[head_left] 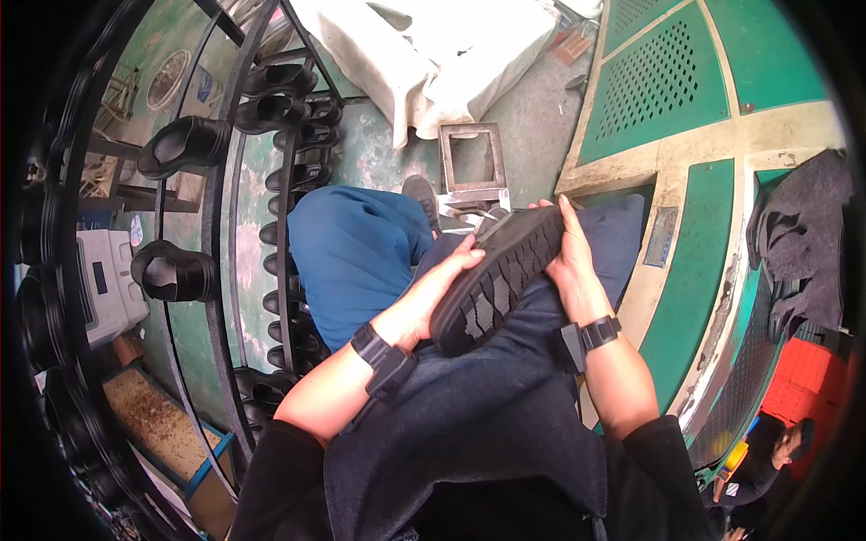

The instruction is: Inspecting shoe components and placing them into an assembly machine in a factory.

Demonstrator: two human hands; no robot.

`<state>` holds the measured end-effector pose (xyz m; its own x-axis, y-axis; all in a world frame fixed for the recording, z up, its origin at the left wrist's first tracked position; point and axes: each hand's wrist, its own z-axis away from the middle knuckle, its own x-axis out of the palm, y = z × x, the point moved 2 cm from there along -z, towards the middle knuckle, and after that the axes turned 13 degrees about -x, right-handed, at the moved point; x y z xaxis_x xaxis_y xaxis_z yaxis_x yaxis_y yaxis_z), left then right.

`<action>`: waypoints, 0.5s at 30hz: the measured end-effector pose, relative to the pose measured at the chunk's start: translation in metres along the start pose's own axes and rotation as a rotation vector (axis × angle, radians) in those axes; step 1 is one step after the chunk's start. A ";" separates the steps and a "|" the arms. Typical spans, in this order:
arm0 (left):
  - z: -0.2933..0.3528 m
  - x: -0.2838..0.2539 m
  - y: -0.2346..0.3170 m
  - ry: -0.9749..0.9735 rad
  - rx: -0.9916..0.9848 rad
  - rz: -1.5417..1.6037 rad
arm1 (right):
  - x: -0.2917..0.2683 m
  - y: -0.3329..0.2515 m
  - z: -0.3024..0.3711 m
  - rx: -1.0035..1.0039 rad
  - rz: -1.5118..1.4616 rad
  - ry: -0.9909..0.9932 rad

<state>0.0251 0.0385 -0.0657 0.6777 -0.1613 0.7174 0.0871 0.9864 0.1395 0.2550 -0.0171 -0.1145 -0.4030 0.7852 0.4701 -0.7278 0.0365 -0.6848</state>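
The shoe sole (502, 281) is showing black with jagged gray patches, the pants (347, 243) are looking blue and the apron (492, 397) dark blue. The green panel (649, 90) is showing rows of little dark diamonds, while the sheet (433, 50) is looking creamy white.

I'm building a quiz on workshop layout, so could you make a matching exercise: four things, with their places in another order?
Things
1. Black shoe with a grooved sole
2. Square brown frame
3. Pale grey boxy device with a dark panel
4. Rumpled dark-grey cloth

Places
A. Behind the black metal rack
B. Held by left hand and right hand
C. Far right of the picture
D. Just below the draped white cloth in the picture

Pairs: 1-B, 2-D, 3-A, 4-C
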 end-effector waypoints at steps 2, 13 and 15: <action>-0.006 -0.003 0.013 -0.259 -0.116 0.144 | 0.005 0.005 -0.010 0.019 0.015 0.018; 0.039 0.023 0.003 0.109 0.002 -0.133 | 0.028 0.022 -0.003 0.012 0.010 -0.164; 0.027 0.013 -0.002 0.116 0.001 -0.159 | 0.032 0.016 -0.004 0.010 0.049 -0.220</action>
<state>0.0137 0.0333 -0.0379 0.7353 -0.3103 0.6026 0.1991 0.9487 0.2455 0.2323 0.0111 -0.1129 -0.5486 0.6324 0.5469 -0.7091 -0.0053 -0.7051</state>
